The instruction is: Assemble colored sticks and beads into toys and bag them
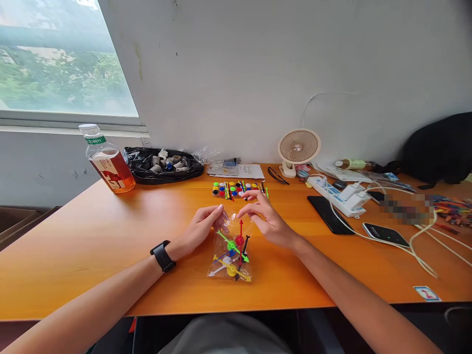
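Note:
A clear plastic bag (219, 247) lies on the table in front of me, its top end raised between my hands. Inside it are several coloured spinner arrows, among them a green one (231, 245), a red one (240, 240) and a yellow one (231, 270). My left hand (203, 225) pinches the bag's upper left edge between thumb and fingers. At the upper right of the bag is my right hand (266, 219), fingers apart and a fingertip close to the plastic; whether it touches is unclear. Beyond the hands sits a row of coloured round pieces and arrows (236, 189).
On the left stand a tea bottle (112, 169) and a black bag (142, 172) of grey pieces. A small fan (298, 147) is by the wall. To the right are a power strip (334, 196), cables, a black tablet-like slab (329, 215) and a phone (385, 234).

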Demonstrator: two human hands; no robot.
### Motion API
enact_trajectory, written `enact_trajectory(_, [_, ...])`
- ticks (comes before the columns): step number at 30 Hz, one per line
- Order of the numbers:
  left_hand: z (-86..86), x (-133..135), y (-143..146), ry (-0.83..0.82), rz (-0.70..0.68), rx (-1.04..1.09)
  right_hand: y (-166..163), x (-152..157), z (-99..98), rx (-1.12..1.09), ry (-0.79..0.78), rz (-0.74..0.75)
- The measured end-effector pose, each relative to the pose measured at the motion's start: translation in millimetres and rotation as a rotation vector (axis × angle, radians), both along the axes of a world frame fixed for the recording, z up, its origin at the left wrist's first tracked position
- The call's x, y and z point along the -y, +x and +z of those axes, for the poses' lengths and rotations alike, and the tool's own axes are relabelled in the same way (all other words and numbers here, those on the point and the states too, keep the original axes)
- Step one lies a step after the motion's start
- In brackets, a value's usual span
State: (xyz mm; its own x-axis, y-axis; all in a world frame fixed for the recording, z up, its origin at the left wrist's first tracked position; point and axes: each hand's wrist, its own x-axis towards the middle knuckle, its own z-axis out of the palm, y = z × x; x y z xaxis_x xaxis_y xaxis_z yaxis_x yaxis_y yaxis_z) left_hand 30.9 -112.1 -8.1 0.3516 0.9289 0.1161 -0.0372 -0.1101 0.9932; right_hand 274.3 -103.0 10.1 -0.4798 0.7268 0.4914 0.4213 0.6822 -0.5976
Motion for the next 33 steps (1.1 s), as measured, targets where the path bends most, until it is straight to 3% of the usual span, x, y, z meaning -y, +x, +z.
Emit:
enact_trajectory(8, [3.7,1.7,0.0,0.030,0.016,-0.043,3.0,8.8,14.9,0.061,-0.103,0.193])
enact_trajectory(15, [-0.2,0.9,2.6,0.040,-0.017,-0.128,-1.2,8.9,7.2,0.129,-0.164,0.206])
enact_trajectory(21, [-5.9,-1.2,2.7,0.089,-0.021,-0.154,-2.0,2.1,1.3,0.044,-0.300,0.258])
enact_trajectory(27, [-3.4,-0.2,2.6,0.130,-0.002,-0.140,3.5,0.8,-0.1,0.003,-0.575,0.434])
enact_trajectory(33, [-4.3,2.4,3.8,0.131,-0.061,-0.148,8.4,1.7,9.9,0.105,-0.563,0.555])
